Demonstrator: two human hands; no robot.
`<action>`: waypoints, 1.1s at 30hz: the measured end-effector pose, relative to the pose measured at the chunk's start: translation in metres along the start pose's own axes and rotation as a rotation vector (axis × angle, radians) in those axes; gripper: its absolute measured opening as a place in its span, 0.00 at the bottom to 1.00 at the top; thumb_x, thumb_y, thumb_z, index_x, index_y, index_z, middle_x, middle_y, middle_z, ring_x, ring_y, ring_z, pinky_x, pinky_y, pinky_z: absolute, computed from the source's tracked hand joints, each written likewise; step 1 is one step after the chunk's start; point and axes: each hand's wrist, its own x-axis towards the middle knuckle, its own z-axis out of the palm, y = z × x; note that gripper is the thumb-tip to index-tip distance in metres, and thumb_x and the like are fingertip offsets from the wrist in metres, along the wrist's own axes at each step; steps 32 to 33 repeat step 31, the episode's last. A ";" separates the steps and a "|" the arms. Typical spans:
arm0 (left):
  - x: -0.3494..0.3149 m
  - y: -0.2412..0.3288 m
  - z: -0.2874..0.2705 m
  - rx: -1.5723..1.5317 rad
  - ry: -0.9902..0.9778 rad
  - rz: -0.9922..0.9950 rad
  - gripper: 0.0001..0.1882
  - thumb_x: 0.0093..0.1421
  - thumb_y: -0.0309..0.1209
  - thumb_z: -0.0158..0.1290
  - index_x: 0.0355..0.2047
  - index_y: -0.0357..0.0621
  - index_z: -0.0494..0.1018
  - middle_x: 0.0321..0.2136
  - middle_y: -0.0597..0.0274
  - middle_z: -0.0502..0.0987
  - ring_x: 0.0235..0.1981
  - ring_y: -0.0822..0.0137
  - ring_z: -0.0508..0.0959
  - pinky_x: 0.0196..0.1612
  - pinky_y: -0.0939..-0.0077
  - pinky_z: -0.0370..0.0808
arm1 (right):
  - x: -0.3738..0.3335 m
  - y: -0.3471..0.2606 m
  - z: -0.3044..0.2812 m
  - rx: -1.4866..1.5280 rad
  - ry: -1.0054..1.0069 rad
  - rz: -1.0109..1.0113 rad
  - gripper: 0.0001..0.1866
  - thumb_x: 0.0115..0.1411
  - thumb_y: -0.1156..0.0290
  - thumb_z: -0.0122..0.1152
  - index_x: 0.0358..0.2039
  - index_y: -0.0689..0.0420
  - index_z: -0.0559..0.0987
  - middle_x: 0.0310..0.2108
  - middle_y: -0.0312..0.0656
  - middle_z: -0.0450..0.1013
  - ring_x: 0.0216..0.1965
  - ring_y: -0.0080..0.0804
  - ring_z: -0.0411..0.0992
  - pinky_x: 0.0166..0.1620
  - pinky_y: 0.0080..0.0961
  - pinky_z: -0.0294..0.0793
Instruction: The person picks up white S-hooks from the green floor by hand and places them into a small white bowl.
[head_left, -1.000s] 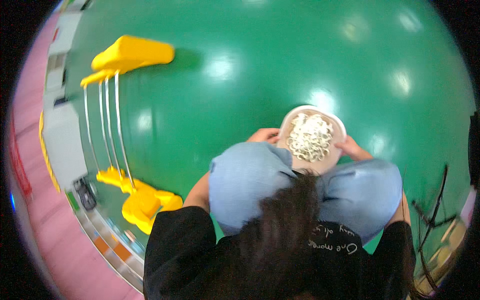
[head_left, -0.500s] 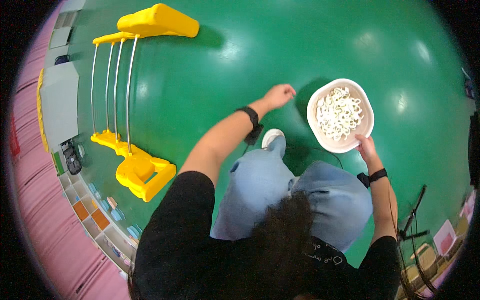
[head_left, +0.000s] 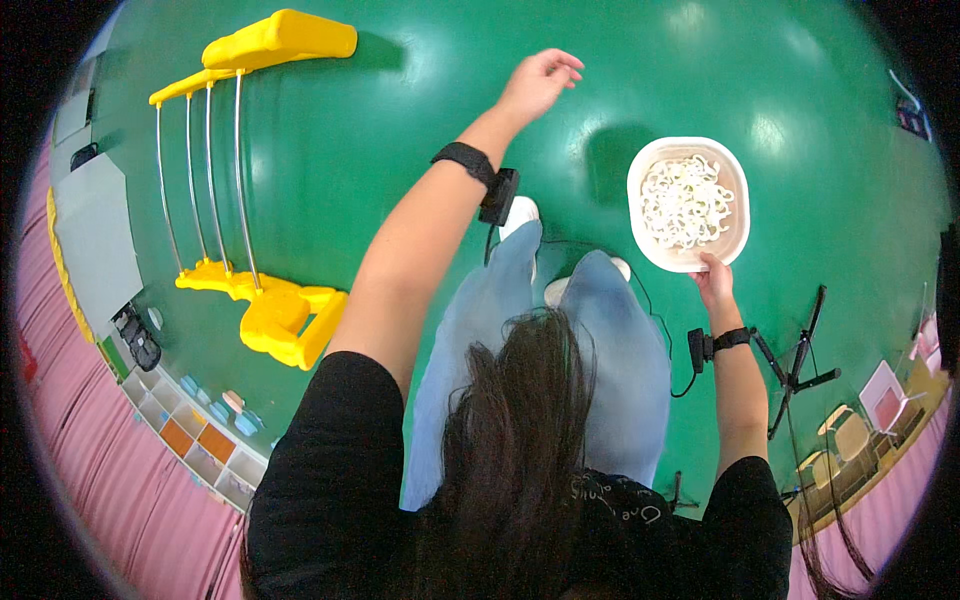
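Observation:
A white rounded-square basin [head_left: 643, 240] hangs above the floor at the right, gripped at its near rim by my right hand [head_left: 714, 282]. The thumb shows over the rim. Inside lies a heap of small white curly pieces [head_left: 688, 203], whose kind I cannot make out. My left hand [head_left: 538, 86] is stretched out ahead over the bare floor, its fingers slightly bent and apart, with nothing in it. It stays clear of the basin. Each wrist wears a black strap with a small black box and a cable.
Green glossy floor [head_left: 480, 40] lies all around. At the left stands a yellow plastic frame with metal bars [head_left: 240, 180]. Behind it are a cubby shelf [head_left: 190, 440] and pink curtains [head_left: 110, 500]. To the lower right are a black tripod [head_left: 795, 380] and small chairs [head_left: 850, 440].
My left hand has moved forward and its fingers have spread a little. My legs have straightened from a bend. The basin stays in my right hand, and the view has shifted.

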 end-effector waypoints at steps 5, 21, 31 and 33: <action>-0.052 0.061 -0.077 -0.168 0.246 -0.048 0.10 0.63 0.27 0.45 0.41 0.42 0.74 0.35 0.62 0.79 0.36 0.71 0.78 0.38 0.77 0.73 | -0.059 -0.028 0.027 -0.014 -0.031 0.024 0.19 0.58 0.75 0.52 0.50 0.69 0.67 0.39 0.50 0.75 0.32 0.35 0.77 0.28 0.26 0.80; -0.451 0.312 -0.248 -0.205 1.011 0.077 0.08 0.63 0.26 0.46 0.38 0.44 0.75 0.32 0.68 0.77 0.34 0.76 0.75 0.36 0.82 0.70 | -0.377 -0.208 0.153 -0.511 -0.233 -0.310 0.17 0.51 0.75 0.52 0.41 0.69 0.73 0.31 0.49 0.76 0.24 0.36 0.77 0.22 0.29 0.80; -0.729 0.472 -0.059 -0.107 1.617 0.350 0.08 0.64 0.23 0.43 0.38 0.42 0.74 0.31 0.67 0.76 0.32 0.76 0.73 0.36 0.83 0.69 | -0.537 -0.308 0.132 -0.715 -0.731 -0.272 0.26 0.54 0.71 0.56 0.52 0.67 0.66 0.39 0.49 0.75 0.33 0.44 0.77 0.31 0.35 0.81; -0.729 0.472 -0.059 -0.107 1.617 0.350 0.08 0.64 0.23 0.43 0.38 0.42 0.74 0.31 0.67 0.76 0.32 0.76 0.73 0.36 0.83 0.69 | -0.537 -0.308 0.132 -0.715 -0.731 -0.272 0.26 0.54 0.71 0.56 0.52 0.67 0.66 0.39 0.49 0.75 0.33 0.44 0.77 0.31 0.35 0.81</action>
